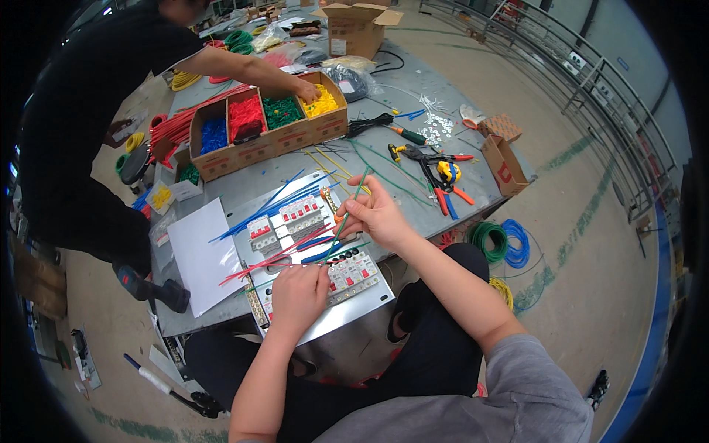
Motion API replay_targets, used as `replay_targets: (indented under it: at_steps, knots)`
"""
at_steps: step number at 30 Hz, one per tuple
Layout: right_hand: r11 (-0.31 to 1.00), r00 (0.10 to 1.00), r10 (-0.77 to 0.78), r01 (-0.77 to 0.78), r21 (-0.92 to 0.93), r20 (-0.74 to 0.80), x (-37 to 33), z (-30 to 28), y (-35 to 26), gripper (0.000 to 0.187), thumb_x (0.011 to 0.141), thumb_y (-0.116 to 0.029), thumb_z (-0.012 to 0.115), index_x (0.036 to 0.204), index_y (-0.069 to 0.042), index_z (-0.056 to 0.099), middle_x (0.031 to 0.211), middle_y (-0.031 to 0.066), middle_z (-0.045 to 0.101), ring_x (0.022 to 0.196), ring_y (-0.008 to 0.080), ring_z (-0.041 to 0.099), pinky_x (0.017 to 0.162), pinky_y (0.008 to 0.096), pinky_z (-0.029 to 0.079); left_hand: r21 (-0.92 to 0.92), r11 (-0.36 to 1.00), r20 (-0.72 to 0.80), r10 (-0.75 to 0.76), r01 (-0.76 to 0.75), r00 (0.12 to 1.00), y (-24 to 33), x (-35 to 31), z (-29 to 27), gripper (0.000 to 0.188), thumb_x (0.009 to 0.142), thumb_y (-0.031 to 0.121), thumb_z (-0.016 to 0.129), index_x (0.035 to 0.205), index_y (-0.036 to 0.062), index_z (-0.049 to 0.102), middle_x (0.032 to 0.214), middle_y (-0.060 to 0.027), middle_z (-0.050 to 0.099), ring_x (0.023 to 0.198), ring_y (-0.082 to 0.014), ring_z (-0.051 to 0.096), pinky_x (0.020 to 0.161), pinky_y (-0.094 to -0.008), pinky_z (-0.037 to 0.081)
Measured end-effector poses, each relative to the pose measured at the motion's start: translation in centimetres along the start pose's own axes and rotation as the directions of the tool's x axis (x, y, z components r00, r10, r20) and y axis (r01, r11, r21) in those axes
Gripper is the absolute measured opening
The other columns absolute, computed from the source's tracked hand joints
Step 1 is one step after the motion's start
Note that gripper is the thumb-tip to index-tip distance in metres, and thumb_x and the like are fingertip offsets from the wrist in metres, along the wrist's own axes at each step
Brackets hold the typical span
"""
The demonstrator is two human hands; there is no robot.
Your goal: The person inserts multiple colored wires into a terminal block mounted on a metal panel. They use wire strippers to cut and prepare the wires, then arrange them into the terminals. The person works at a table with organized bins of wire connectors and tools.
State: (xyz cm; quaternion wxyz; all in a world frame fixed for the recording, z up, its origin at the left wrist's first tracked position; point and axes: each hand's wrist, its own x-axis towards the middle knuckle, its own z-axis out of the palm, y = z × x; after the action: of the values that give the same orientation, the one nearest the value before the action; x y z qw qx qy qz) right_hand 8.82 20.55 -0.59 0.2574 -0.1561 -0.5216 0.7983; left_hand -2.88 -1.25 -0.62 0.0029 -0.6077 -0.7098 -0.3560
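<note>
Starting left, white paper [199, 255] lies flat on the tabletop [236, 184], with blue wires [266, 210] poking their tips over its right edge. Now the left hand [300, 295], curled low over the metal panel [347, 314]; its fingertips are hidden, so I can't tell whether it's pinching anything. Beyond, a co-worker's hand [308, 92] dips into yellow pieces [323, 105]. Next, red-switched breakers [351, 280], and above them slants the green wire [362, 184], pinched between thumb and fingers of the right hand [373, 214]! Looks like wiring, this length being straightened or lined up; the next move calls for a steady pinch and careful aim at the breakers. Far right, pliers [442, 201] lie apart.
</note>
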Motion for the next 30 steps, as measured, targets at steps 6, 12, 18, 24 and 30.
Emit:
replay_targets:
  at_steps: [6,12,18,24,30]
  knots:
    - [0.995,0.985,0.094,-0.089,0.04,-0.144,1.7,-2.9,-0.6,0.027,0.11,-0.025,0.054,0.117,0.001,0.056,0.102,0.0149,0.069,0.082,0.0254,0.077,0.071,0.0332,0.065,0.007,0.995,0.04,-0.099,0.098,0.994,-3.7,0.4,-1.4,0.021,0.099,0.018,0.062,0.088,0.0018,0.069,0.08,-0.0178,0.067,0.08,-0.0386,0.065,0.074,-0.0495,0.049]
    - [0.153,0.958,0.031,-0.286,-0.946,-0.284,2.6,-8.5,-2.2,0.038,0.099,-0.033,0.066,0.11,0.003,0.074,0.1,0.0231,0.076,0.093,0.0326,0.076,0.083,0.0422,0.06,0.014,0.928,0.099,-0.372,0.372,0.923,-8.0,0.3,-3.0,0.024,0.102,0.017,0.058,0.112,0.002,0.073,0.101,-0.0217,0.073,0.096,-0.0426,0.068,0.086,-0.0492,0.053]
    - [-0.055,0.863,0.072,-0.498,-0.865,-0.501,3.8,-17.5,-4.0,0.037,0.086,-0.028,0.071,0.105,0.003,0.076,0.105,0.0255,0.076,0.099,0.0359,0.074,0.088,0.0435,0.058,0.25,0.922,0.134,-0.337,0.297,0.932,-10.1,-2.0,-2.2,0.019,0.091,0.01,0.065,0.108,0.0069,0.074,0.11,-0.0102,0.065,0.114,-0.0309,0.054,0.1,-0.0441,0.037]
    - [-0.177,0.789,0.226,-0.544,-0.82,-0.572,4.3,-22.1,-0.3,0.03,0.084,-0.018,0.069,0.099,0.006,0.076,0.103,0.0246,0.076,0.089,0.0364,0.076,0.078,0.0439,0.059,0.194,0.929,0.038,-0.329,0.316,0.944,-9.2,-1.8,-1.8,0.02,0.09,0.012,0.068,0.109,0.0074,0.072,0.114,-0.0095,0.064,0.115,-0.0303,0.054,0.1,-0.0438,0.036]
    - [0.195,0.874,0.263,-0.462,-0.865,-0.408,3.5,-13.5,-5.3,0.026,0.093,-0.016,0.061,0.102,0.003,0.076,0.082,0.012,0.071,0.068,0.0255,0.067,0.064,0.0398,0.053,0.179,0.937,-0.054,-0.295,0.3,0.954,-7.8,-1.9,-2.1,0.016,0.093,0.014,0.067,0.107,0.0069,0.071,0.109,-0.0089,0.066,0.112,-0.0297,0.055,0.099,-0.0427,0.035]
